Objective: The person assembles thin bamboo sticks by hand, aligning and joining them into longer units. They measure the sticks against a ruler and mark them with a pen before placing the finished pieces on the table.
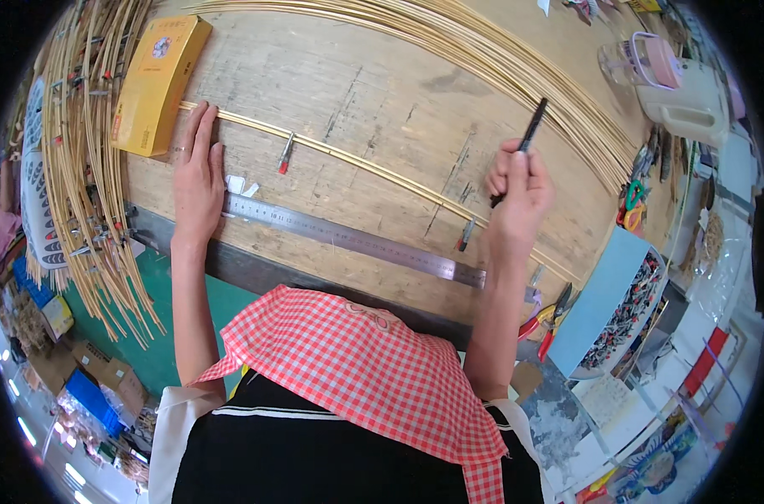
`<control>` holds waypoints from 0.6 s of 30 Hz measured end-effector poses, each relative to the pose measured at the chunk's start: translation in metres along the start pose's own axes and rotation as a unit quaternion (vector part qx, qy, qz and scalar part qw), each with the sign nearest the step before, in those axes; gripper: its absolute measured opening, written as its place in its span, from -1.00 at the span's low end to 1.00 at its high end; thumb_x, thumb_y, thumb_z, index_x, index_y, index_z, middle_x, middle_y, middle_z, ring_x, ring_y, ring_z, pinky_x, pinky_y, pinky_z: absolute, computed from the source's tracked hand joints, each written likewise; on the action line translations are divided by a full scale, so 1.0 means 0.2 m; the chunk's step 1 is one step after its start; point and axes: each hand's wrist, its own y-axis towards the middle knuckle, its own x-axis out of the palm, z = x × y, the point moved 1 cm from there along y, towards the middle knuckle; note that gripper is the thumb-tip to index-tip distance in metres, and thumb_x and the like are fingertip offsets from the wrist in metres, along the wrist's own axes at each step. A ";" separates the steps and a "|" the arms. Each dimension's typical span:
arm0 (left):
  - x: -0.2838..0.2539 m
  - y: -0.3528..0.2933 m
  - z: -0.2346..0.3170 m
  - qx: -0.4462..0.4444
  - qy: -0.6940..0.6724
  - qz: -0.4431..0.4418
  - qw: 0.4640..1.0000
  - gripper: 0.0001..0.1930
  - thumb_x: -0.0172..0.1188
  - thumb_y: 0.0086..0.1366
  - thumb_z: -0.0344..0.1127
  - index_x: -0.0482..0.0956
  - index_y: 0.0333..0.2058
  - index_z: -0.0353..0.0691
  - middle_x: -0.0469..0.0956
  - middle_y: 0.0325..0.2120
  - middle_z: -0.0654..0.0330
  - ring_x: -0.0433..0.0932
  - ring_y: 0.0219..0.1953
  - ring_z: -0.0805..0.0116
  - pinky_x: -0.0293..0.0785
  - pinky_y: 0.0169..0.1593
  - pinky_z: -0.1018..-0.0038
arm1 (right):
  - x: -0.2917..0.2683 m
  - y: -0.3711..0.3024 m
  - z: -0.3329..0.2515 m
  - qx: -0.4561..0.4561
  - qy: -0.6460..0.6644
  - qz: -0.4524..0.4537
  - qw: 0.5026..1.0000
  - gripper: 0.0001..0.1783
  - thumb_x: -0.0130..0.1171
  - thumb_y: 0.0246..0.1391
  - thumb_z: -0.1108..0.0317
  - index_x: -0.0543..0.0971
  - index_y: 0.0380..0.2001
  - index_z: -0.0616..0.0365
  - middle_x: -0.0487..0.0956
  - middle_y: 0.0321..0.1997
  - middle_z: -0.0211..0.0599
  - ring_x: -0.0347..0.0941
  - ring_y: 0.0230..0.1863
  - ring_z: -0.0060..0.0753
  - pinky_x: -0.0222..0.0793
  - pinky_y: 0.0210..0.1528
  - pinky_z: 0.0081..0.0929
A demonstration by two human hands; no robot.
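Observation:
My left hand (198,186) lies flat on the wooden table, fingers stretched out. Its fingertips rest on the left end of a pair of thin straw-coloured rods (374,168), beside a yellow box (153,92). The rods slant across the table toward the lower right. One small metal clip with a red end (285,154) sits on them near the left, and another clip (466,235) farther right. Above the rods, my right hand (523,189) is closed around a black pen (533,124), which tilts upward. A steel ruler (340,237) lies nearer to me, below the rods.
A long bundle of rods (491,67) curves along the far side. More clipped rods (105,168) hang over the left edge. At right are pliers (550,317), scissors (632,206), a blue box (605,294) full of small clips, and a pink-lidded jug (651,60).

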 end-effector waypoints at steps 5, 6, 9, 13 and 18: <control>0.00 0.00 0.00 -0.001 -0.001 -0.001 1.000 -0.56 -0.06 0.39 -0.43 0.28 0.24 -0.20 0.25 0.25 0.04 0.26 0.27 0.02 0.21 0.29 0.26 | -0.07 0.04 -0.03 0.065 0.069 0.019 0.995 -0.78 -0.10 0.35 0.35 0.47 -0.21 0.29 0.34 -0.53 -0.44 0.08 -0.66 -0.71 -0.01 -0.63 -0.69; 0.00 0.00 0.00 0.003 0.000 -0.001 1.000 -0.56 -0.07 0.40 -0.42 0.28 0.24 -0.20 0.25 0.26 0.04 0.26 0.27 0.02 0.21 0.28 0.25 | -0.07 0.04 -0.03 0.065 0.069 0.027 0.995 -0.77 -0.10 0.36 0.34 0.47 -0.21 0.29 0.34 -0.53 -0.43 0.08 -0.66 -0.70 -0.01 -0.64 -0.69; 0.01 0.01 -0.01 0.007 0.000 -0.001 1.000 -0.57 -0.09 0.41 -0.41 0.27 0.24 -0.18 0.24 0.26 0.05 0.24 0.28 0.04 0.19 0.30 0.26 | -0.02 0.06 0.00 0.024 0.071 0.091 0.993 -0.75 -0.12 0.37 0.31 0.47 -0.20 0.28 0.33 -0.53 -0.41 0.06 -0.67 -0.70 -0.04 -0.66 -0.70; 0.01 -0.01 -0.01 -0.010 -0.015 -0.006 1.000 -0.57 -0.12 0.43 -0.37 0.27 0.26 -0.15 0.24 0.26 0.06 0.21 0.31 0.08 0.12 0.33 0.28 | -0.14 0.08 0.01 0.060 0.160 -0.013 0.985 -0.76 -0.10 0.36 0.31 0.45 -0.18 0.28 0.32 -0.50 -0.41 0.10 -0.63 -0.66 0.02 -0.61 -0.68; 0.01 0.01 -0.01 0.013 0.002 0.004 1.000 -0.57 -0.08 0.41 -0.41 0.28 0.23 -0.19 0.25 0.25 0.06 0.26 0.27 0.03 0.22 0.28 0.26 | -0.09 0.07 0.01 0.038 0.164 0.042 0.985 -0.77 -0.10 0.36 0.30 0.43 -0.16 0.26 0.30 -0.48 -0.42 0.07 -0.62 -0.68 -0.02 -0.62 -0.69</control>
